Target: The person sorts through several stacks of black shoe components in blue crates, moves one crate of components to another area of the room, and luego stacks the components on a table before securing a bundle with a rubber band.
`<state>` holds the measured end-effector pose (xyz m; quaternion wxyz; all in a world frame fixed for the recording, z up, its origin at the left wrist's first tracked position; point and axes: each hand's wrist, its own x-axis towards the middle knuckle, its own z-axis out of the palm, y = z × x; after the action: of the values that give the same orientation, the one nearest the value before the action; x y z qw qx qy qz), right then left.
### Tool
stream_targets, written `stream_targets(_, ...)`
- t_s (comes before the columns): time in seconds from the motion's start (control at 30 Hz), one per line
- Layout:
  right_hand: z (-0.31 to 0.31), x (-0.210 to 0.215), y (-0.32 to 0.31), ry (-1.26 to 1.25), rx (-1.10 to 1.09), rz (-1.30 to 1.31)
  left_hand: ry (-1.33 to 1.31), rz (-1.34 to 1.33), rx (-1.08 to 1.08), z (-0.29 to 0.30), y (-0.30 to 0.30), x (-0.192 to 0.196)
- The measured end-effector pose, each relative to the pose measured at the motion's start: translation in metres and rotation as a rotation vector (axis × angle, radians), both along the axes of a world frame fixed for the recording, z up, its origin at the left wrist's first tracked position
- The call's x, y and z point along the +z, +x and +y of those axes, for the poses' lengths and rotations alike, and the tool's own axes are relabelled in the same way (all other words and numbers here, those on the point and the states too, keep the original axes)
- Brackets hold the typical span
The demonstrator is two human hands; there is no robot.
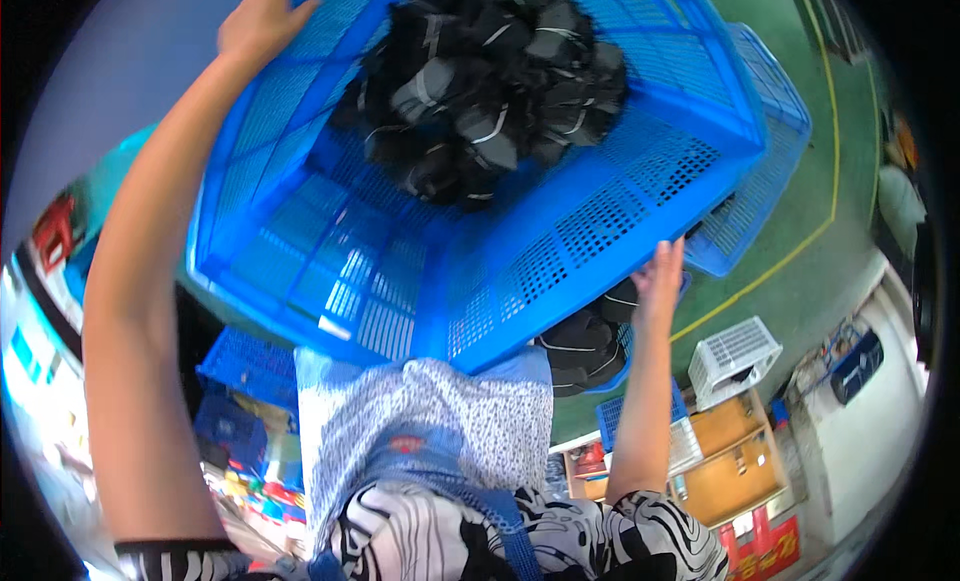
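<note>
A large blue plastic basket (590, 246) with perforated walls is tilted in front of me, its near corner against my apron (430, 401). Inside, toward the far side, lies a heap of black bundles (490, 91) with grey patches and pale strips; their exact kind cannot be made out. My left hand (262, 26) is closed on the basket's far left rim, its fingertips partly cut off by the frame's edge. At the near right side, my right hand (658, 281) grips the rim, with part of its fingers hidden behind the wall.
Beneath the raised basket, more black bundles (585, 346) sit in another blue container. A second blue basket (750, 191) rests on the green floor (800, 241) to the right. Further off are a white crate (735, 356), a wooden shelf (735, 461) and blue crates (245, 366) at lower left.
</note>
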<state>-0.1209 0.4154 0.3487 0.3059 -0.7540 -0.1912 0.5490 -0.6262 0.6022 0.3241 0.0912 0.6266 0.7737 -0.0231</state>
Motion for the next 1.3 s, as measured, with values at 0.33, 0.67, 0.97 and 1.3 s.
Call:
stream_targets(0.33, -0.045, -0.059, -0.048, 0.148, 0.315, -0.453, 0.372, -0.577, 0.137, -0.263, 0.109, 0.093)
stream_targets(0.67, -0.019, -0.046, -0.046, -0.141, 0.382, -0.665, -0.612, -0.446, 1.672, -0.691, 0.13, 0.022)
stream_targets(0.97, 0.011, -0.037, -0.032, -0.25, 0.554, -0.61, -0.026, -0.631, 1.991, -0.8, 0.166, -0.131)
stream_targets(1.3, 0.018, -0.024, -0.009, -0.107, 0.439, -0.441, -0.29, -0.668, 1.725, -0.711, 0.149, -0.123)
